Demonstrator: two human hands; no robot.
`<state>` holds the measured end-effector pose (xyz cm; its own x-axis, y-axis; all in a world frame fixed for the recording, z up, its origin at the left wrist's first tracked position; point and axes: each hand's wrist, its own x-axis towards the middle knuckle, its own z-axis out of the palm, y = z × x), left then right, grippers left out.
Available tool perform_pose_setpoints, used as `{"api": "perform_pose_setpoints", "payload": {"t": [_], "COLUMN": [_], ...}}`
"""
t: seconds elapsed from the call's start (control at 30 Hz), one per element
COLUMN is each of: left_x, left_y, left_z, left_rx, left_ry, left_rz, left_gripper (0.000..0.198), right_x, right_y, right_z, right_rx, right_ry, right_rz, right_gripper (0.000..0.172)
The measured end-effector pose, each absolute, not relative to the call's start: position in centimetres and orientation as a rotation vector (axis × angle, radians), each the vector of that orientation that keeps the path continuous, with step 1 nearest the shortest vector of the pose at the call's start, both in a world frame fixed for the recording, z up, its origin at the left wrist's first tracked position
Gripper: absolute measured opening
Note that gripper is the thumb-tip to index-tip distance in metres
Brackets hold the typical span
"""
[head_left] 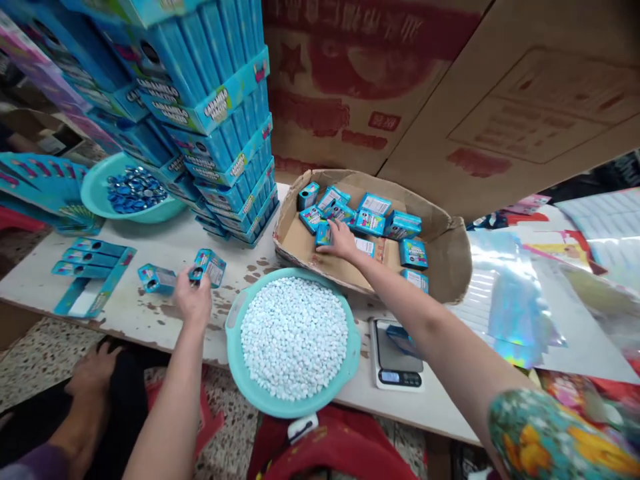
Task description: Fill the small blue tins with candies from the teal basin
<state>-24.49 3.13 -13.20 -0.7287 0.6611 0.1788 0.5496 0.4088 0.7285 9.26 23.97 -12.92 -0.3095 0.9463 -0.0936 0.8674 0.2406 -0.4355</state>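
Observation:
My left hand (193,297) rests on the white table (150,320), fingers closed round a small blue box (210,265) with a dark hole in its end. A second small blue box (156,278) lies just left of it. My right hand (340,241) reaches into a shallow cardboard tray (450,267) and its fingers press down on one small blue box (323,233) among several others. A teal basin (295,400) full of white-blue pellets sits between my arms.
Tall stacks of blue display cartons (220,133) stand at the back left beside a teal bowl of blue pieces (133,190). A digital scale (395,363) lies under my right forearm. Holographic bags (515,307) cover the right. Cardboard walls (400,87) rise behind. Another person's hand (95,370) shows at lower left.

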Motion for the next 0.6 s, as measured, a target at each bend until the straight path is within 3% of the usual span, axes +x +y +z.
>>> {"api": "perform_pose_setpoints", "payload": {"t": [0.1,0.2,0.37,0.47,0.6], "left_x": [-24.5,-24.0,-20.4,-14.2,-4.6], "left_y": [3.7,2.7,0.9,0.3,-0.6], "left_z": [-17.0,-18.4,-15.9,-13.3,-11.7], "left_rx": [1.030,1.084,1.435,1.596,1.926], "left_ry": [2.636,2.574,2.549,2.338,1.755], "left_rz": [1.086,1.047,1.154,1.196,0.877], "left_gripper": [0.043,0.051,0.049,0.035,0.033], "right_x": [9.0,9.7,17.0,24.3,34.4], "right_y": [24.5,24.8,23.0,17.3,6.8], "right_z": [-15.1,-15.2,-10.8,-6.8,-5.3], "right_rx": [-1.808,-1.890,-1.396,-1.290,-1.446], "right_ry": [-2.357,-2.287,-1.836,-1.669,-1.437], "right_rz": [0.639,0.682,0.930,0.798,0.514], "right_gripper": [0.099,0.094,0.087,0.076,0.073]}}
